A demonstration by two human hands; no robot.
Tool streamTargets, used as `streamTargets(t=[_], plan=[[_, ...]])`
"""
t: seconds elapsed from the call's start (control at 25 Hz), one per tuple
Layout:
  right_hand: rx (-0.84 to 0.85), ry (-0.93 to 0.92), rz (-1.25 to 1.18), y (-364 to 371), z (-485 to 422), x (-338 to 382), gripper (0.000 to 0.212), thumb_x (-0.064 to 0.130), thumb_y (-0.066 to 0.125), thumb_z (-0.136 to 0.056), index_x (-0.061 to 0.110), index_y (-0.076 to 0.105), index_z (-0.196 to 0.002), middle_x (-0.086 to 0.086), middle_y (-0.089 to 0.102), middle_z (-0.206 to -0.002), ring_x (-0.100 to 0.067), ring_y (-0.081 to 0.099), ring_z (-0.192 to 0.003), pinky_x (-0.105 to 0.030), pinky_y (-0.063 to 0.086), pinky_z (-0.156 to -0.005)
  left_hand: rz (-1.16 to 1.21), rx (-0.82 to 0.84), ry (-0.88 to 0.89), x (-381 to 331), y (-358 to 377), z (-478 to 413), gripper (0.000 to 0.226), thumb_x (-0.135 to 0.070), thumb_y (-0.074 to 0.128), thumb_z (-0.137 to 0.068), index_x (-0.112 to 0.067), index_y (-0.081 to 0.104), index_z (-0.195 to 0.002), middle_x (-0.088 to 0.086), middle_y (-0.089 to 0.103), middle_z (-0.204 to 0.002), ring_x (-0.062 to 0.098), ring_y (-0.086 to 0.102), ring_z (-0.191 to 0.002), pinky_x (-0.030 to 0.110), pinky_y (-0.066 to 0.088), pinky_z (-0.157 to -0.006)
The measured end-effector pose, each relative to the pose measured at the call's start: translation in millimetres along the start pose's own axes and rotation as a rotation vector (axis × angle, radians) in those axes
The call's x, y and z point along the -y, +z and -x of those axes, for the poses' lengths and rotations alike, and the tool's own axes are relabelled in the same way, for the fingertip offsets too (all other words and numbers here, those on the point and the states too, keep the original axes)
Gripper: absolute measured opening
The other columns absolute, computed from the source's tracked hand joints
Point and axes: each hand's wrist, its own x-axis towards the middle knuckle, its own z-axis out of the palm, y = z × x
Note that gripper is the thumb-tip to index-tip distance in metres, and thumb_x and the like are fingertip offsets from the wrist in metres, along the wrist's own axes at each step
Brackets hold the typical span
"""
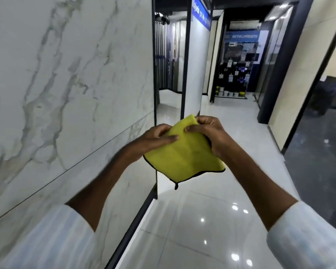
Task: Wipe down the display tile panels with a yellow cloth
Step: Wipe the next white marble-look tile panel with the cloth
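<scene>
Both hands, left hand (155,139) and right hand (208,133), pinch the yellow cloth (182,158), apparently folding it before wiping the marble panel (66,84) at nine o'clock.

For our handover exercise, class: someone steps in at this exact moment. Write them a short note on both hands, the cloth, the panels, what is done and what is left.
Left hand: holds the yellow cloth by its left side, thumb on top.
Right hand: pinches the cloth's top edge.
Cloth: in the air between the hands, clear of the marble tile panel on the left.
Done: no wiping that shows.
Left: wipe the panels.
</scene>
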Motion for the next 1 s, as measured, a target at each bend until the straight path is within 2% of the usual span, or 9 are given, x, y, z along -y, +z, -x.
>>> streamTargets(t=[0.12, 0.24, 0.4, 0.56, 0.64, 0.72, 0.8, 0.92, 1.0], plan=[[0.025, 0.015, 0.01, -36.0, -74.8, -21.6, 0.035, 0.003, 0.08, -0.083, 0.002, 0.071, -0.117, -0.018, 0.075, -0.112, -0.03, 0.073, -0.097, -0.042, 0.061, -0.084, -0.084, 0.016, 0.095, 12.4, -4.3, -96.6, 0.03, -0.043, 0.087, -0.083, -0.019, 0.074, -0.096, -0.002, 0.077, -0.09, 0.014, 0.073, -0.085, 0.036, 0.057, -0.078], [0.104, 0.061, 0.062, -72.5, -130.7, -62.1, 0.072, 0.011, 0.09, -0.071, 0.021, 0.057, -0.135, -0.005, 0.069, -0.125, -0.022, 0.071, -0.11, -0.036, 0.062, -0.085, -0.06, -0.051, 0.178, 20.6, -10.4, -174.1, 0.025, -0.035, 0.091, -0.079, -0.022, 0.07, -0.074, -0.011, 0.069, -0.068, 0.004, 0.064, -0.066, 0.026, 0.05, -0.064], [0.035, 0.131, 0.048, -80.0, -202.1, -123.6, 0.073, 0.005, 0.096, -0.058, 0.019, 0.057, -0.119, -0.008, 0.074, -0.112, -0.027, 0.072, -0.104, -0.031, 0.061, -0.072, -0.234, -0.005, 0.186, 36.6, -27.8, -252.7, 0.028, -0.038, 0.092, -0.077, -0.016, 0.075, -0.078, -0.006, 0.072, -0.071, 0.003, 0.065, -0.065, 0.029, 0.052, -0.064], [0.054, -0.068, -0.127, -87.2, -300.9, -115.3, 0.067, -0.01, 0.089, -0.056, 0.015, 0.054, -0.107, -0.013, 0.075, -0.092, -0.024, 0.074, -0.085, -0.041, 0.062, -0.069, -0.171, -0.076, 0.2, 23.6, -66.0, -322.8, 0.026, -0.029, 0.089, -0.081, -0.007, 0.075, -0.077, 0.003, 0.075, -0.071, 0.008, 0.068, -0.066, 0.031, 0.055, -0.064], [0.084, -0.13, -0.295, -91.9, -358.0, -93.9, 0.063, -0.013, 0.083, -0.058, 0.019, 0.056, -0.105, -0.003, 0.078, -0.094, -0.023, 0.075, -0.088, -0.046, 0.064, -0.072, 0.022, -0.127, 0.154, 14.4, -104.2, -371.0, 0.025, -0.031, 0.079, -0.092, -0.016, 0.075, -0.072, -0.004, 0.074, -0.071, 0.006, 0.067, -0.065, 0.024, 0.055, -0.068], [0.131, -0.1, -0.495, -99.9, -418.9, -83.7, 0.055, -0.007, 0.078, -0.068, 0.015, 0.063, -0.115, -0.006, 0.077, -0.112, -0.031, 0.075, -0.101, -0.053, 0.063, -0.083, 0.459, -0.204, -0.02, 32.3, -137.9, -419.0, 0.05, -0.053, 0.058, -0.101, -0.013, 0.081, -0.082, 0.016, 0.076, -0.111, 0.02, 0.074, -0.082, 0.034, 0.06, -0.083], [0.216, 0.055, -0.567, -107.2, -473.0, -96.3, 0.048, 0.0, 0.074, -0.08, 0.008, 0.066, -0.127, -0.015, 0.074, -0.123, -0.036, 0.074, -0.106, -0.056, 0.062, -0.084, 0.794, -0.375, -0.13, 80.4, -129.0, -447.5, 0.065, -0.058, 0.039, -0.105, -0.011, 0.082, -0.093, 0.026, 0.059, -0.142, 0.028, 0.076, -0.09, 0.039, 0.063, -0.081], [0.221, 0.349, -0.487, -115.5, -524.2, -147.9, 0.041, 0.01, 0.07, -0.086, 0.006, 0.069, -0.126, -0.017, 0.076, -0.116, -0.034, 0.077, -0.093, -0.047, 0.063, -0.073, 1.127, -0.476, -0.331, 131.2, -57.1, -455.9, 0.064, -0.054, 0.044, -0.102, -0.008, 0.083, -0.078, 0.018, 0.077, -0.091, 0.028, 0.076, -0.069, 0.034, 0.063, -0.062], [0.197, 0.505, -0.454, -117.7, -551.1, -188.9, 0.036, 0.011, 0.072, -0.088, 0.003, 0.07, -0.123, -0.016, 0.078, -0.109, -0.032, 0.078, -0.085, -0.042, 0.059, -0.073, 1.203, -0.458, -0.37, 155.5, -28.8, -463.5, 0.072, -0.063, 0.043, -0.1, -0.006, 0.084, -0.086, 0.018, 0.079, -0.095, 0.029, 0.077, -0.076, 0.037, 0.061, -0.074]])
